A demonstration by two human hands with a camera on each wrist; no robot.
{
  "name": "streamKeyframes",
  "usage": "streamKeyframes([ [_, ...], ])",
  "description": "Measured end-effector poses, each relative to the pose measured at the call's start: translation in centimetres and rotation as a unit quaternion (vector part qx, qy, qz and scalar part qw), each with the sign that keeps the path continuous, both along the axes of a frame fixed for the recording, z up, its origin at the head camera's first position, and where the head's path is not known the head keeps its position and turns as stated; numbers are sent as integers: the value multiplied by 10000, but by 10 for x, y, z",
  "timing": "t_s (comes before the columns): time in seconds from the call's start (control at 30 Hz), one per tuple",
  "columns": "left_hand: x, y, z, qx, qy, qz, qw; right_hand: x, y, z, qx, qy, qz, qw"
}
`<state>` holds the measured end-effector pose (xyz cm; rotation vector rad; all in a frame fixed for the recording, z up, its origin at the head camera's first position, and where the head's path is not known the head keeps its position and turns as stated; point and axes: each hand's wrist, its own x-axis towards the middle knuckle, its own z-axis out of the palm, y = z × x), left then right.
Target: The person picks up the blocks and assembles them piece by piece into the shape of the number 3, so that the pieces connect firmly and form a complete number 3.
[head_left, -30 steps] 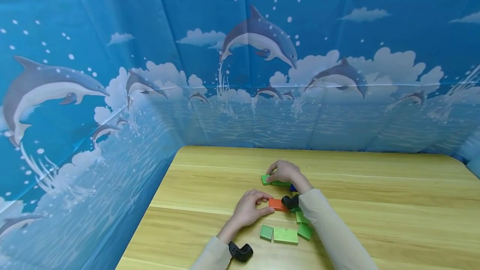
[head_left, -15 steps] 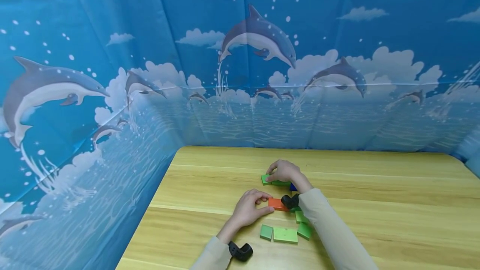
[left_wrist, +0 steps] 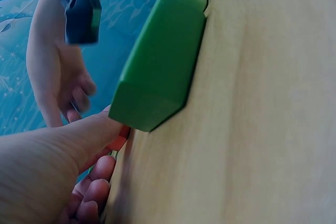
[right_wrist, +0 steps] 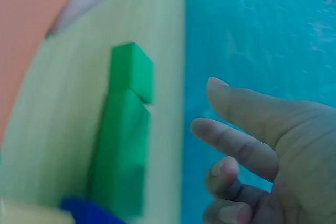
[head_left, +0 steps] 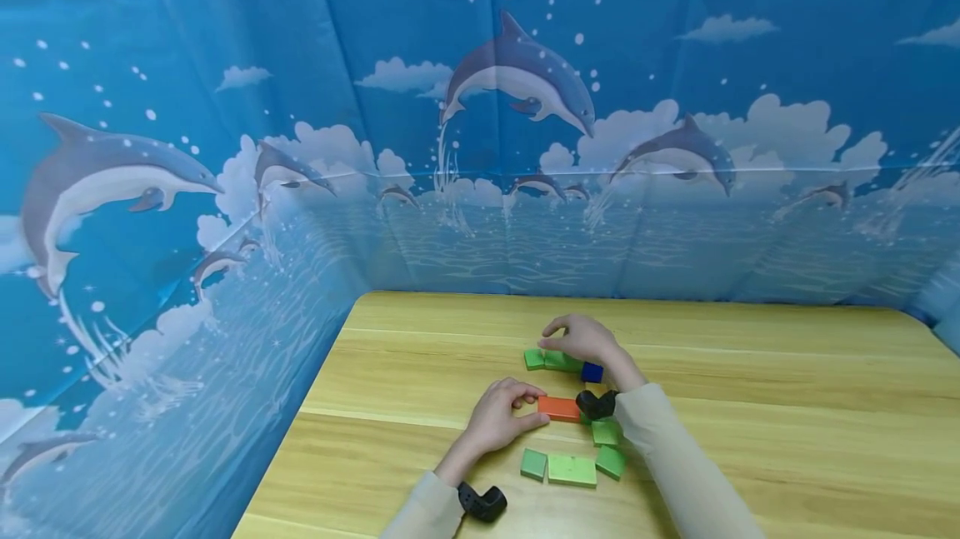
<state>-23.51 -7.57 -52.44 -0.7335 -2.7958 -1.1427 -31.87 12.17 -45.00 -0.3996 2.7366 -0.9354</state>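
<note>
The left hand [head_left: 495, 418] pinches the left end of a flat orange-red block [head_left: 558, 409] between thumb and fingers. Above the row's far end is the right hand [head_left: 585, 341], fingers loosely bent and nothing in them. Below it lie a small green block [head_left: 534, 359] and a longer green block [head_left: 557, 361], end to end; the right wrist view shows both green blocks [right_wrist: 123, 145] apart from the fingers. A dark blue block [head_left: 592, 372] touches the row's right end. In the left wrist view, a large green block [left_wrist: 160, 56] stands near the left thumb.
Nearer the person, a curve of green blocks runs from a light green block [head_left: 606, 432] through a corner block [head_left: 611, 462] and a long lime block [head_left: 572, 470] to a small green square [head_left: 534, 464]. A dolphin-print curtain [head_left: 480, 231] borders the wooden table [head_left: 787, 406].
The right hand has let go of the small green block and moved slightly right and up, uncovering the green row and the blue block. The left hand stays at the orange-red block.
</note>
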Motion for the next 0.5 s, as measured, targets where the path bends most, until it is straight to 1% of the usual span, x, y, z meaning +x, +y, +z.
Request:
streamKeyframes([
  [0.13,1,1,0,5,43,1,10000,8,22,10,-363,373,-168,9985],
  [0.3,2,-1,2,43,33,-15,10000,25,54,29,-817,946,-304,9917],
  [0.4,2,-2,2,107,-44,-40,9999,37,72,39,-860,1254,-403,9876],
  [0.5,1,-4,2,236,-209,-59,9995,49,87,44,-818,1519,-504,9837],
])
